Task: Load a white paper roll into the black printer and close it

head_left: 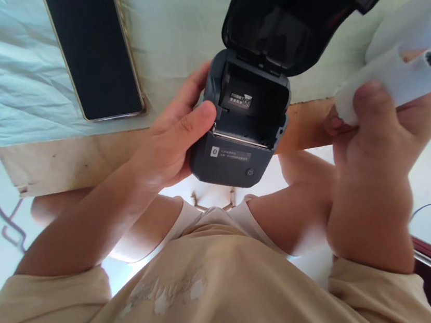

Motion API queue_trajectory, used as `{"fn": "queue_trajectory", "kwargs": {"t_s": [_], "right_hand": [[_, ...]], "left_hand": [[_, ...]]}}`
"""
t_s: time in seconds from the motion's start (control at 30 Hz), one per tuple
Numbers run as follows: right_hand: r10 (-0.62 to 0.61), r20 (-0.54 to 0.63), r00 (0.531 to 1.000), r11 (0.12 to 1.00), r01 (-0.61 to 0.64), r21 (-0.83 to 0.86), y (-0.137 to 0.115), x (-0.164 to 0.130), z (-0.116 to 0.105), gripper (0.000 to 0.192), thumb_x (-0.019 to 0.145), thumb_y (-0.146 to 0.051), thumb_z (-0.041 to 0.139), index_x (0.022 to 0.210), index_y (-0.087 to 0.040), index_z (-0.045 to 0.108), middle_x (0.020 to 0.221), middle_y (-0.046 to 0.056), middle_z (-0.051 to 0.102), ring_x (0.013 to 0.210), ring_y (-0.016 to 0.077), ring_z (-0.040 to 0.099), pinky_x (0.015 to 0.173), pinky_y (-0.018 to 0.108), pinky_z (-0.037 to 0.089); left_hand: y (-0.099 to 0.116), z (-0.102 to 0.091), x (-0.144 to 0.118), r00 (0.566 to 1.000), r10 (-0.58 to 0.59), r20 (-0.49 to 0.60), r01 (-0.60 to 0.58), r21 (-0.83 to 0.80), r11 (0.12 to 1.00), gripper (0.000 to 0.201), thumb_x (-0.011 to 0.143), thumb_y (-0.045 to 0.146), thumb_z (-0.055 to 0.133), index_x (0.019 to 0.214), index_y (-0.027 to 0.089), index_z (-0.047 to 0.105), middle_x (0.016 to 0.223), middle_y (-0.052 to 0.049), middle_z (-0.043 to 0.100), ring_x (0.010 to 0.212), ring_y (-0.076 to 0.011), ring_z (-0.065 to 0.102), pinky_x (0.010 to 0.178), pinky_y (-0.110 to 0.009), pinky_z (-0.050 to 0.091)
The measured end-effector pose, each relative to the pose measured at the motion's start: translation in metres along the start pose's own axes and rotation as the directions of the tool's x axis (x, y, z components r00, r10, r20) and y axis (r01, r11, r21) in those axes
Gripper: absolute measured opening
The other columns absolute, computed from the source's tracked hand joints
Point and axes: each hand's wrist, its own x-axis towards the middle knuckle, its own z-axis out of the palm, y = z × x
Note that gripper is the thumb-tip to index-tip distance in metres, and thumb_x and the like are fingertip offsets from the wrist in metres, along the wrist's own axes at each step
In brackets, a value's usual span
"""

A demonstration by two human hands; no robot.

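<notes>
Dark grey plastic: I note the open-lidded device (225, 165) at the front edge of the counter (70, 157). I judge it rigid, light, smooth; raised lid (274, 30) fragile, grip body sides. Left fingers (200, 122) clasp its left flank; right fingers (375, 102) pinch a white tubular piece (396, 81). Front label (235, 155): characters illegible to me. Button (250, 172): power symbol.

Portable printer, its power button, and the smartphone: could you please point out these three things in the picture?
Portable printer (243, 122): head view, inside its open compartment.
Power button (250, 172): head view, middle of its round face.
Smartphone (90, 38): head view, middle of its dark screen.
</notes>
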Motion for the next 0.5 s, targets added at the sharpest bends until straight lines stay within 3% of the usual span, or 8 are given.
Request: {"fn": "queue_trajectory", "kwargs": {"t_s": [0.1, 0.2, 0.33, 0.5], "right_hand": [[-0.124, 0.125, 0.984, 0.956, 0.152, -0.252, -0.021, 0.003, 0.006, 0.028, 0.090, -0.049, 0.072, 0.102, -0.026, 0.063, 0.081, -0.001, 0.058, 0.065, 0.0094, 0.053, 0.061, 0.028, 0.046], [-0.145, 0.313, 0.939, 0.819, 0.292, -0.495, -0.037, 0.008, 0.007, 0.027, 0.090, -0.042, 0.071, 0.109, -0.024, 0.064, 0.100, 0.004, 0.067, 0.095, 0.0185, 0.064, 0.085, 0.036, 0.053], [-0.107, 0.333, 0.937, 0.821, 0.272, -0.502, -0.033, 0.011, 0.005, 0.053, 0.082, -0.028, 0.073, 0.133, -0.029, 0.061, 0.119, 0.003, 0.066, 0.084, 0.0134, 0.060, 0.074, 0.031, 0.051], [-0.129, 0.284, 0.950, 0.811, 0.266, -0.521, -0.013, 0.015, 0.002, 0.055, 0.077, -0.013, 0.066, 0.130, -0.028, 0.067, 0.121, 0.004, 0.068, 0.101, 0.0183, 0.065, 0.082, 0.032, 0.056]], "left_hand": [[0.000, 0.001, 0.000, 0.999, 0.023, -0.027, -0.023, -0.033, 0.999, 0.039, 0.099, 0.039, 0.066, 0.135, 0.024, 0.062, 0.130, -0.005, 0.073, 0.149, -0.0312, 0.055, 0.113, -0.045, 0.058], [-0.001, -0.001, 0.000, 0.999, 0.033, -0.009, -0.033, -0.039, 0.999, 0.040, 0.099, 0.037, 0.067, 0.137, 0.025, 0.063, 0.132, -0.004, 0.074, 0.154, -0.0300, 0.049, 0.117, -0.043, 0.055], [-0.002, -0.006, -0.001, 0.999, 0.036, -0.002, -0.036, 0.011, 0.999, 0.040, 0.098, 0.040, 0.068, 0.136, 0.028, 0.065, 0.132, -0.003, 0.075, 0.150, -0.0292, 0.054, 0.115, -0.042, 0.058], [-0.001, -0.007, -0.002, 0.999, 0.022, -0.028, -0.022, 0.023, 0.999, 0.042, 0.098, 0.040, 0.069, 0.138, 0.029, 0.067, 0.129, -0.003, 0.077, 0.138, -0.0292, 0.065, 0.110, -0.042, 0.062]]}}
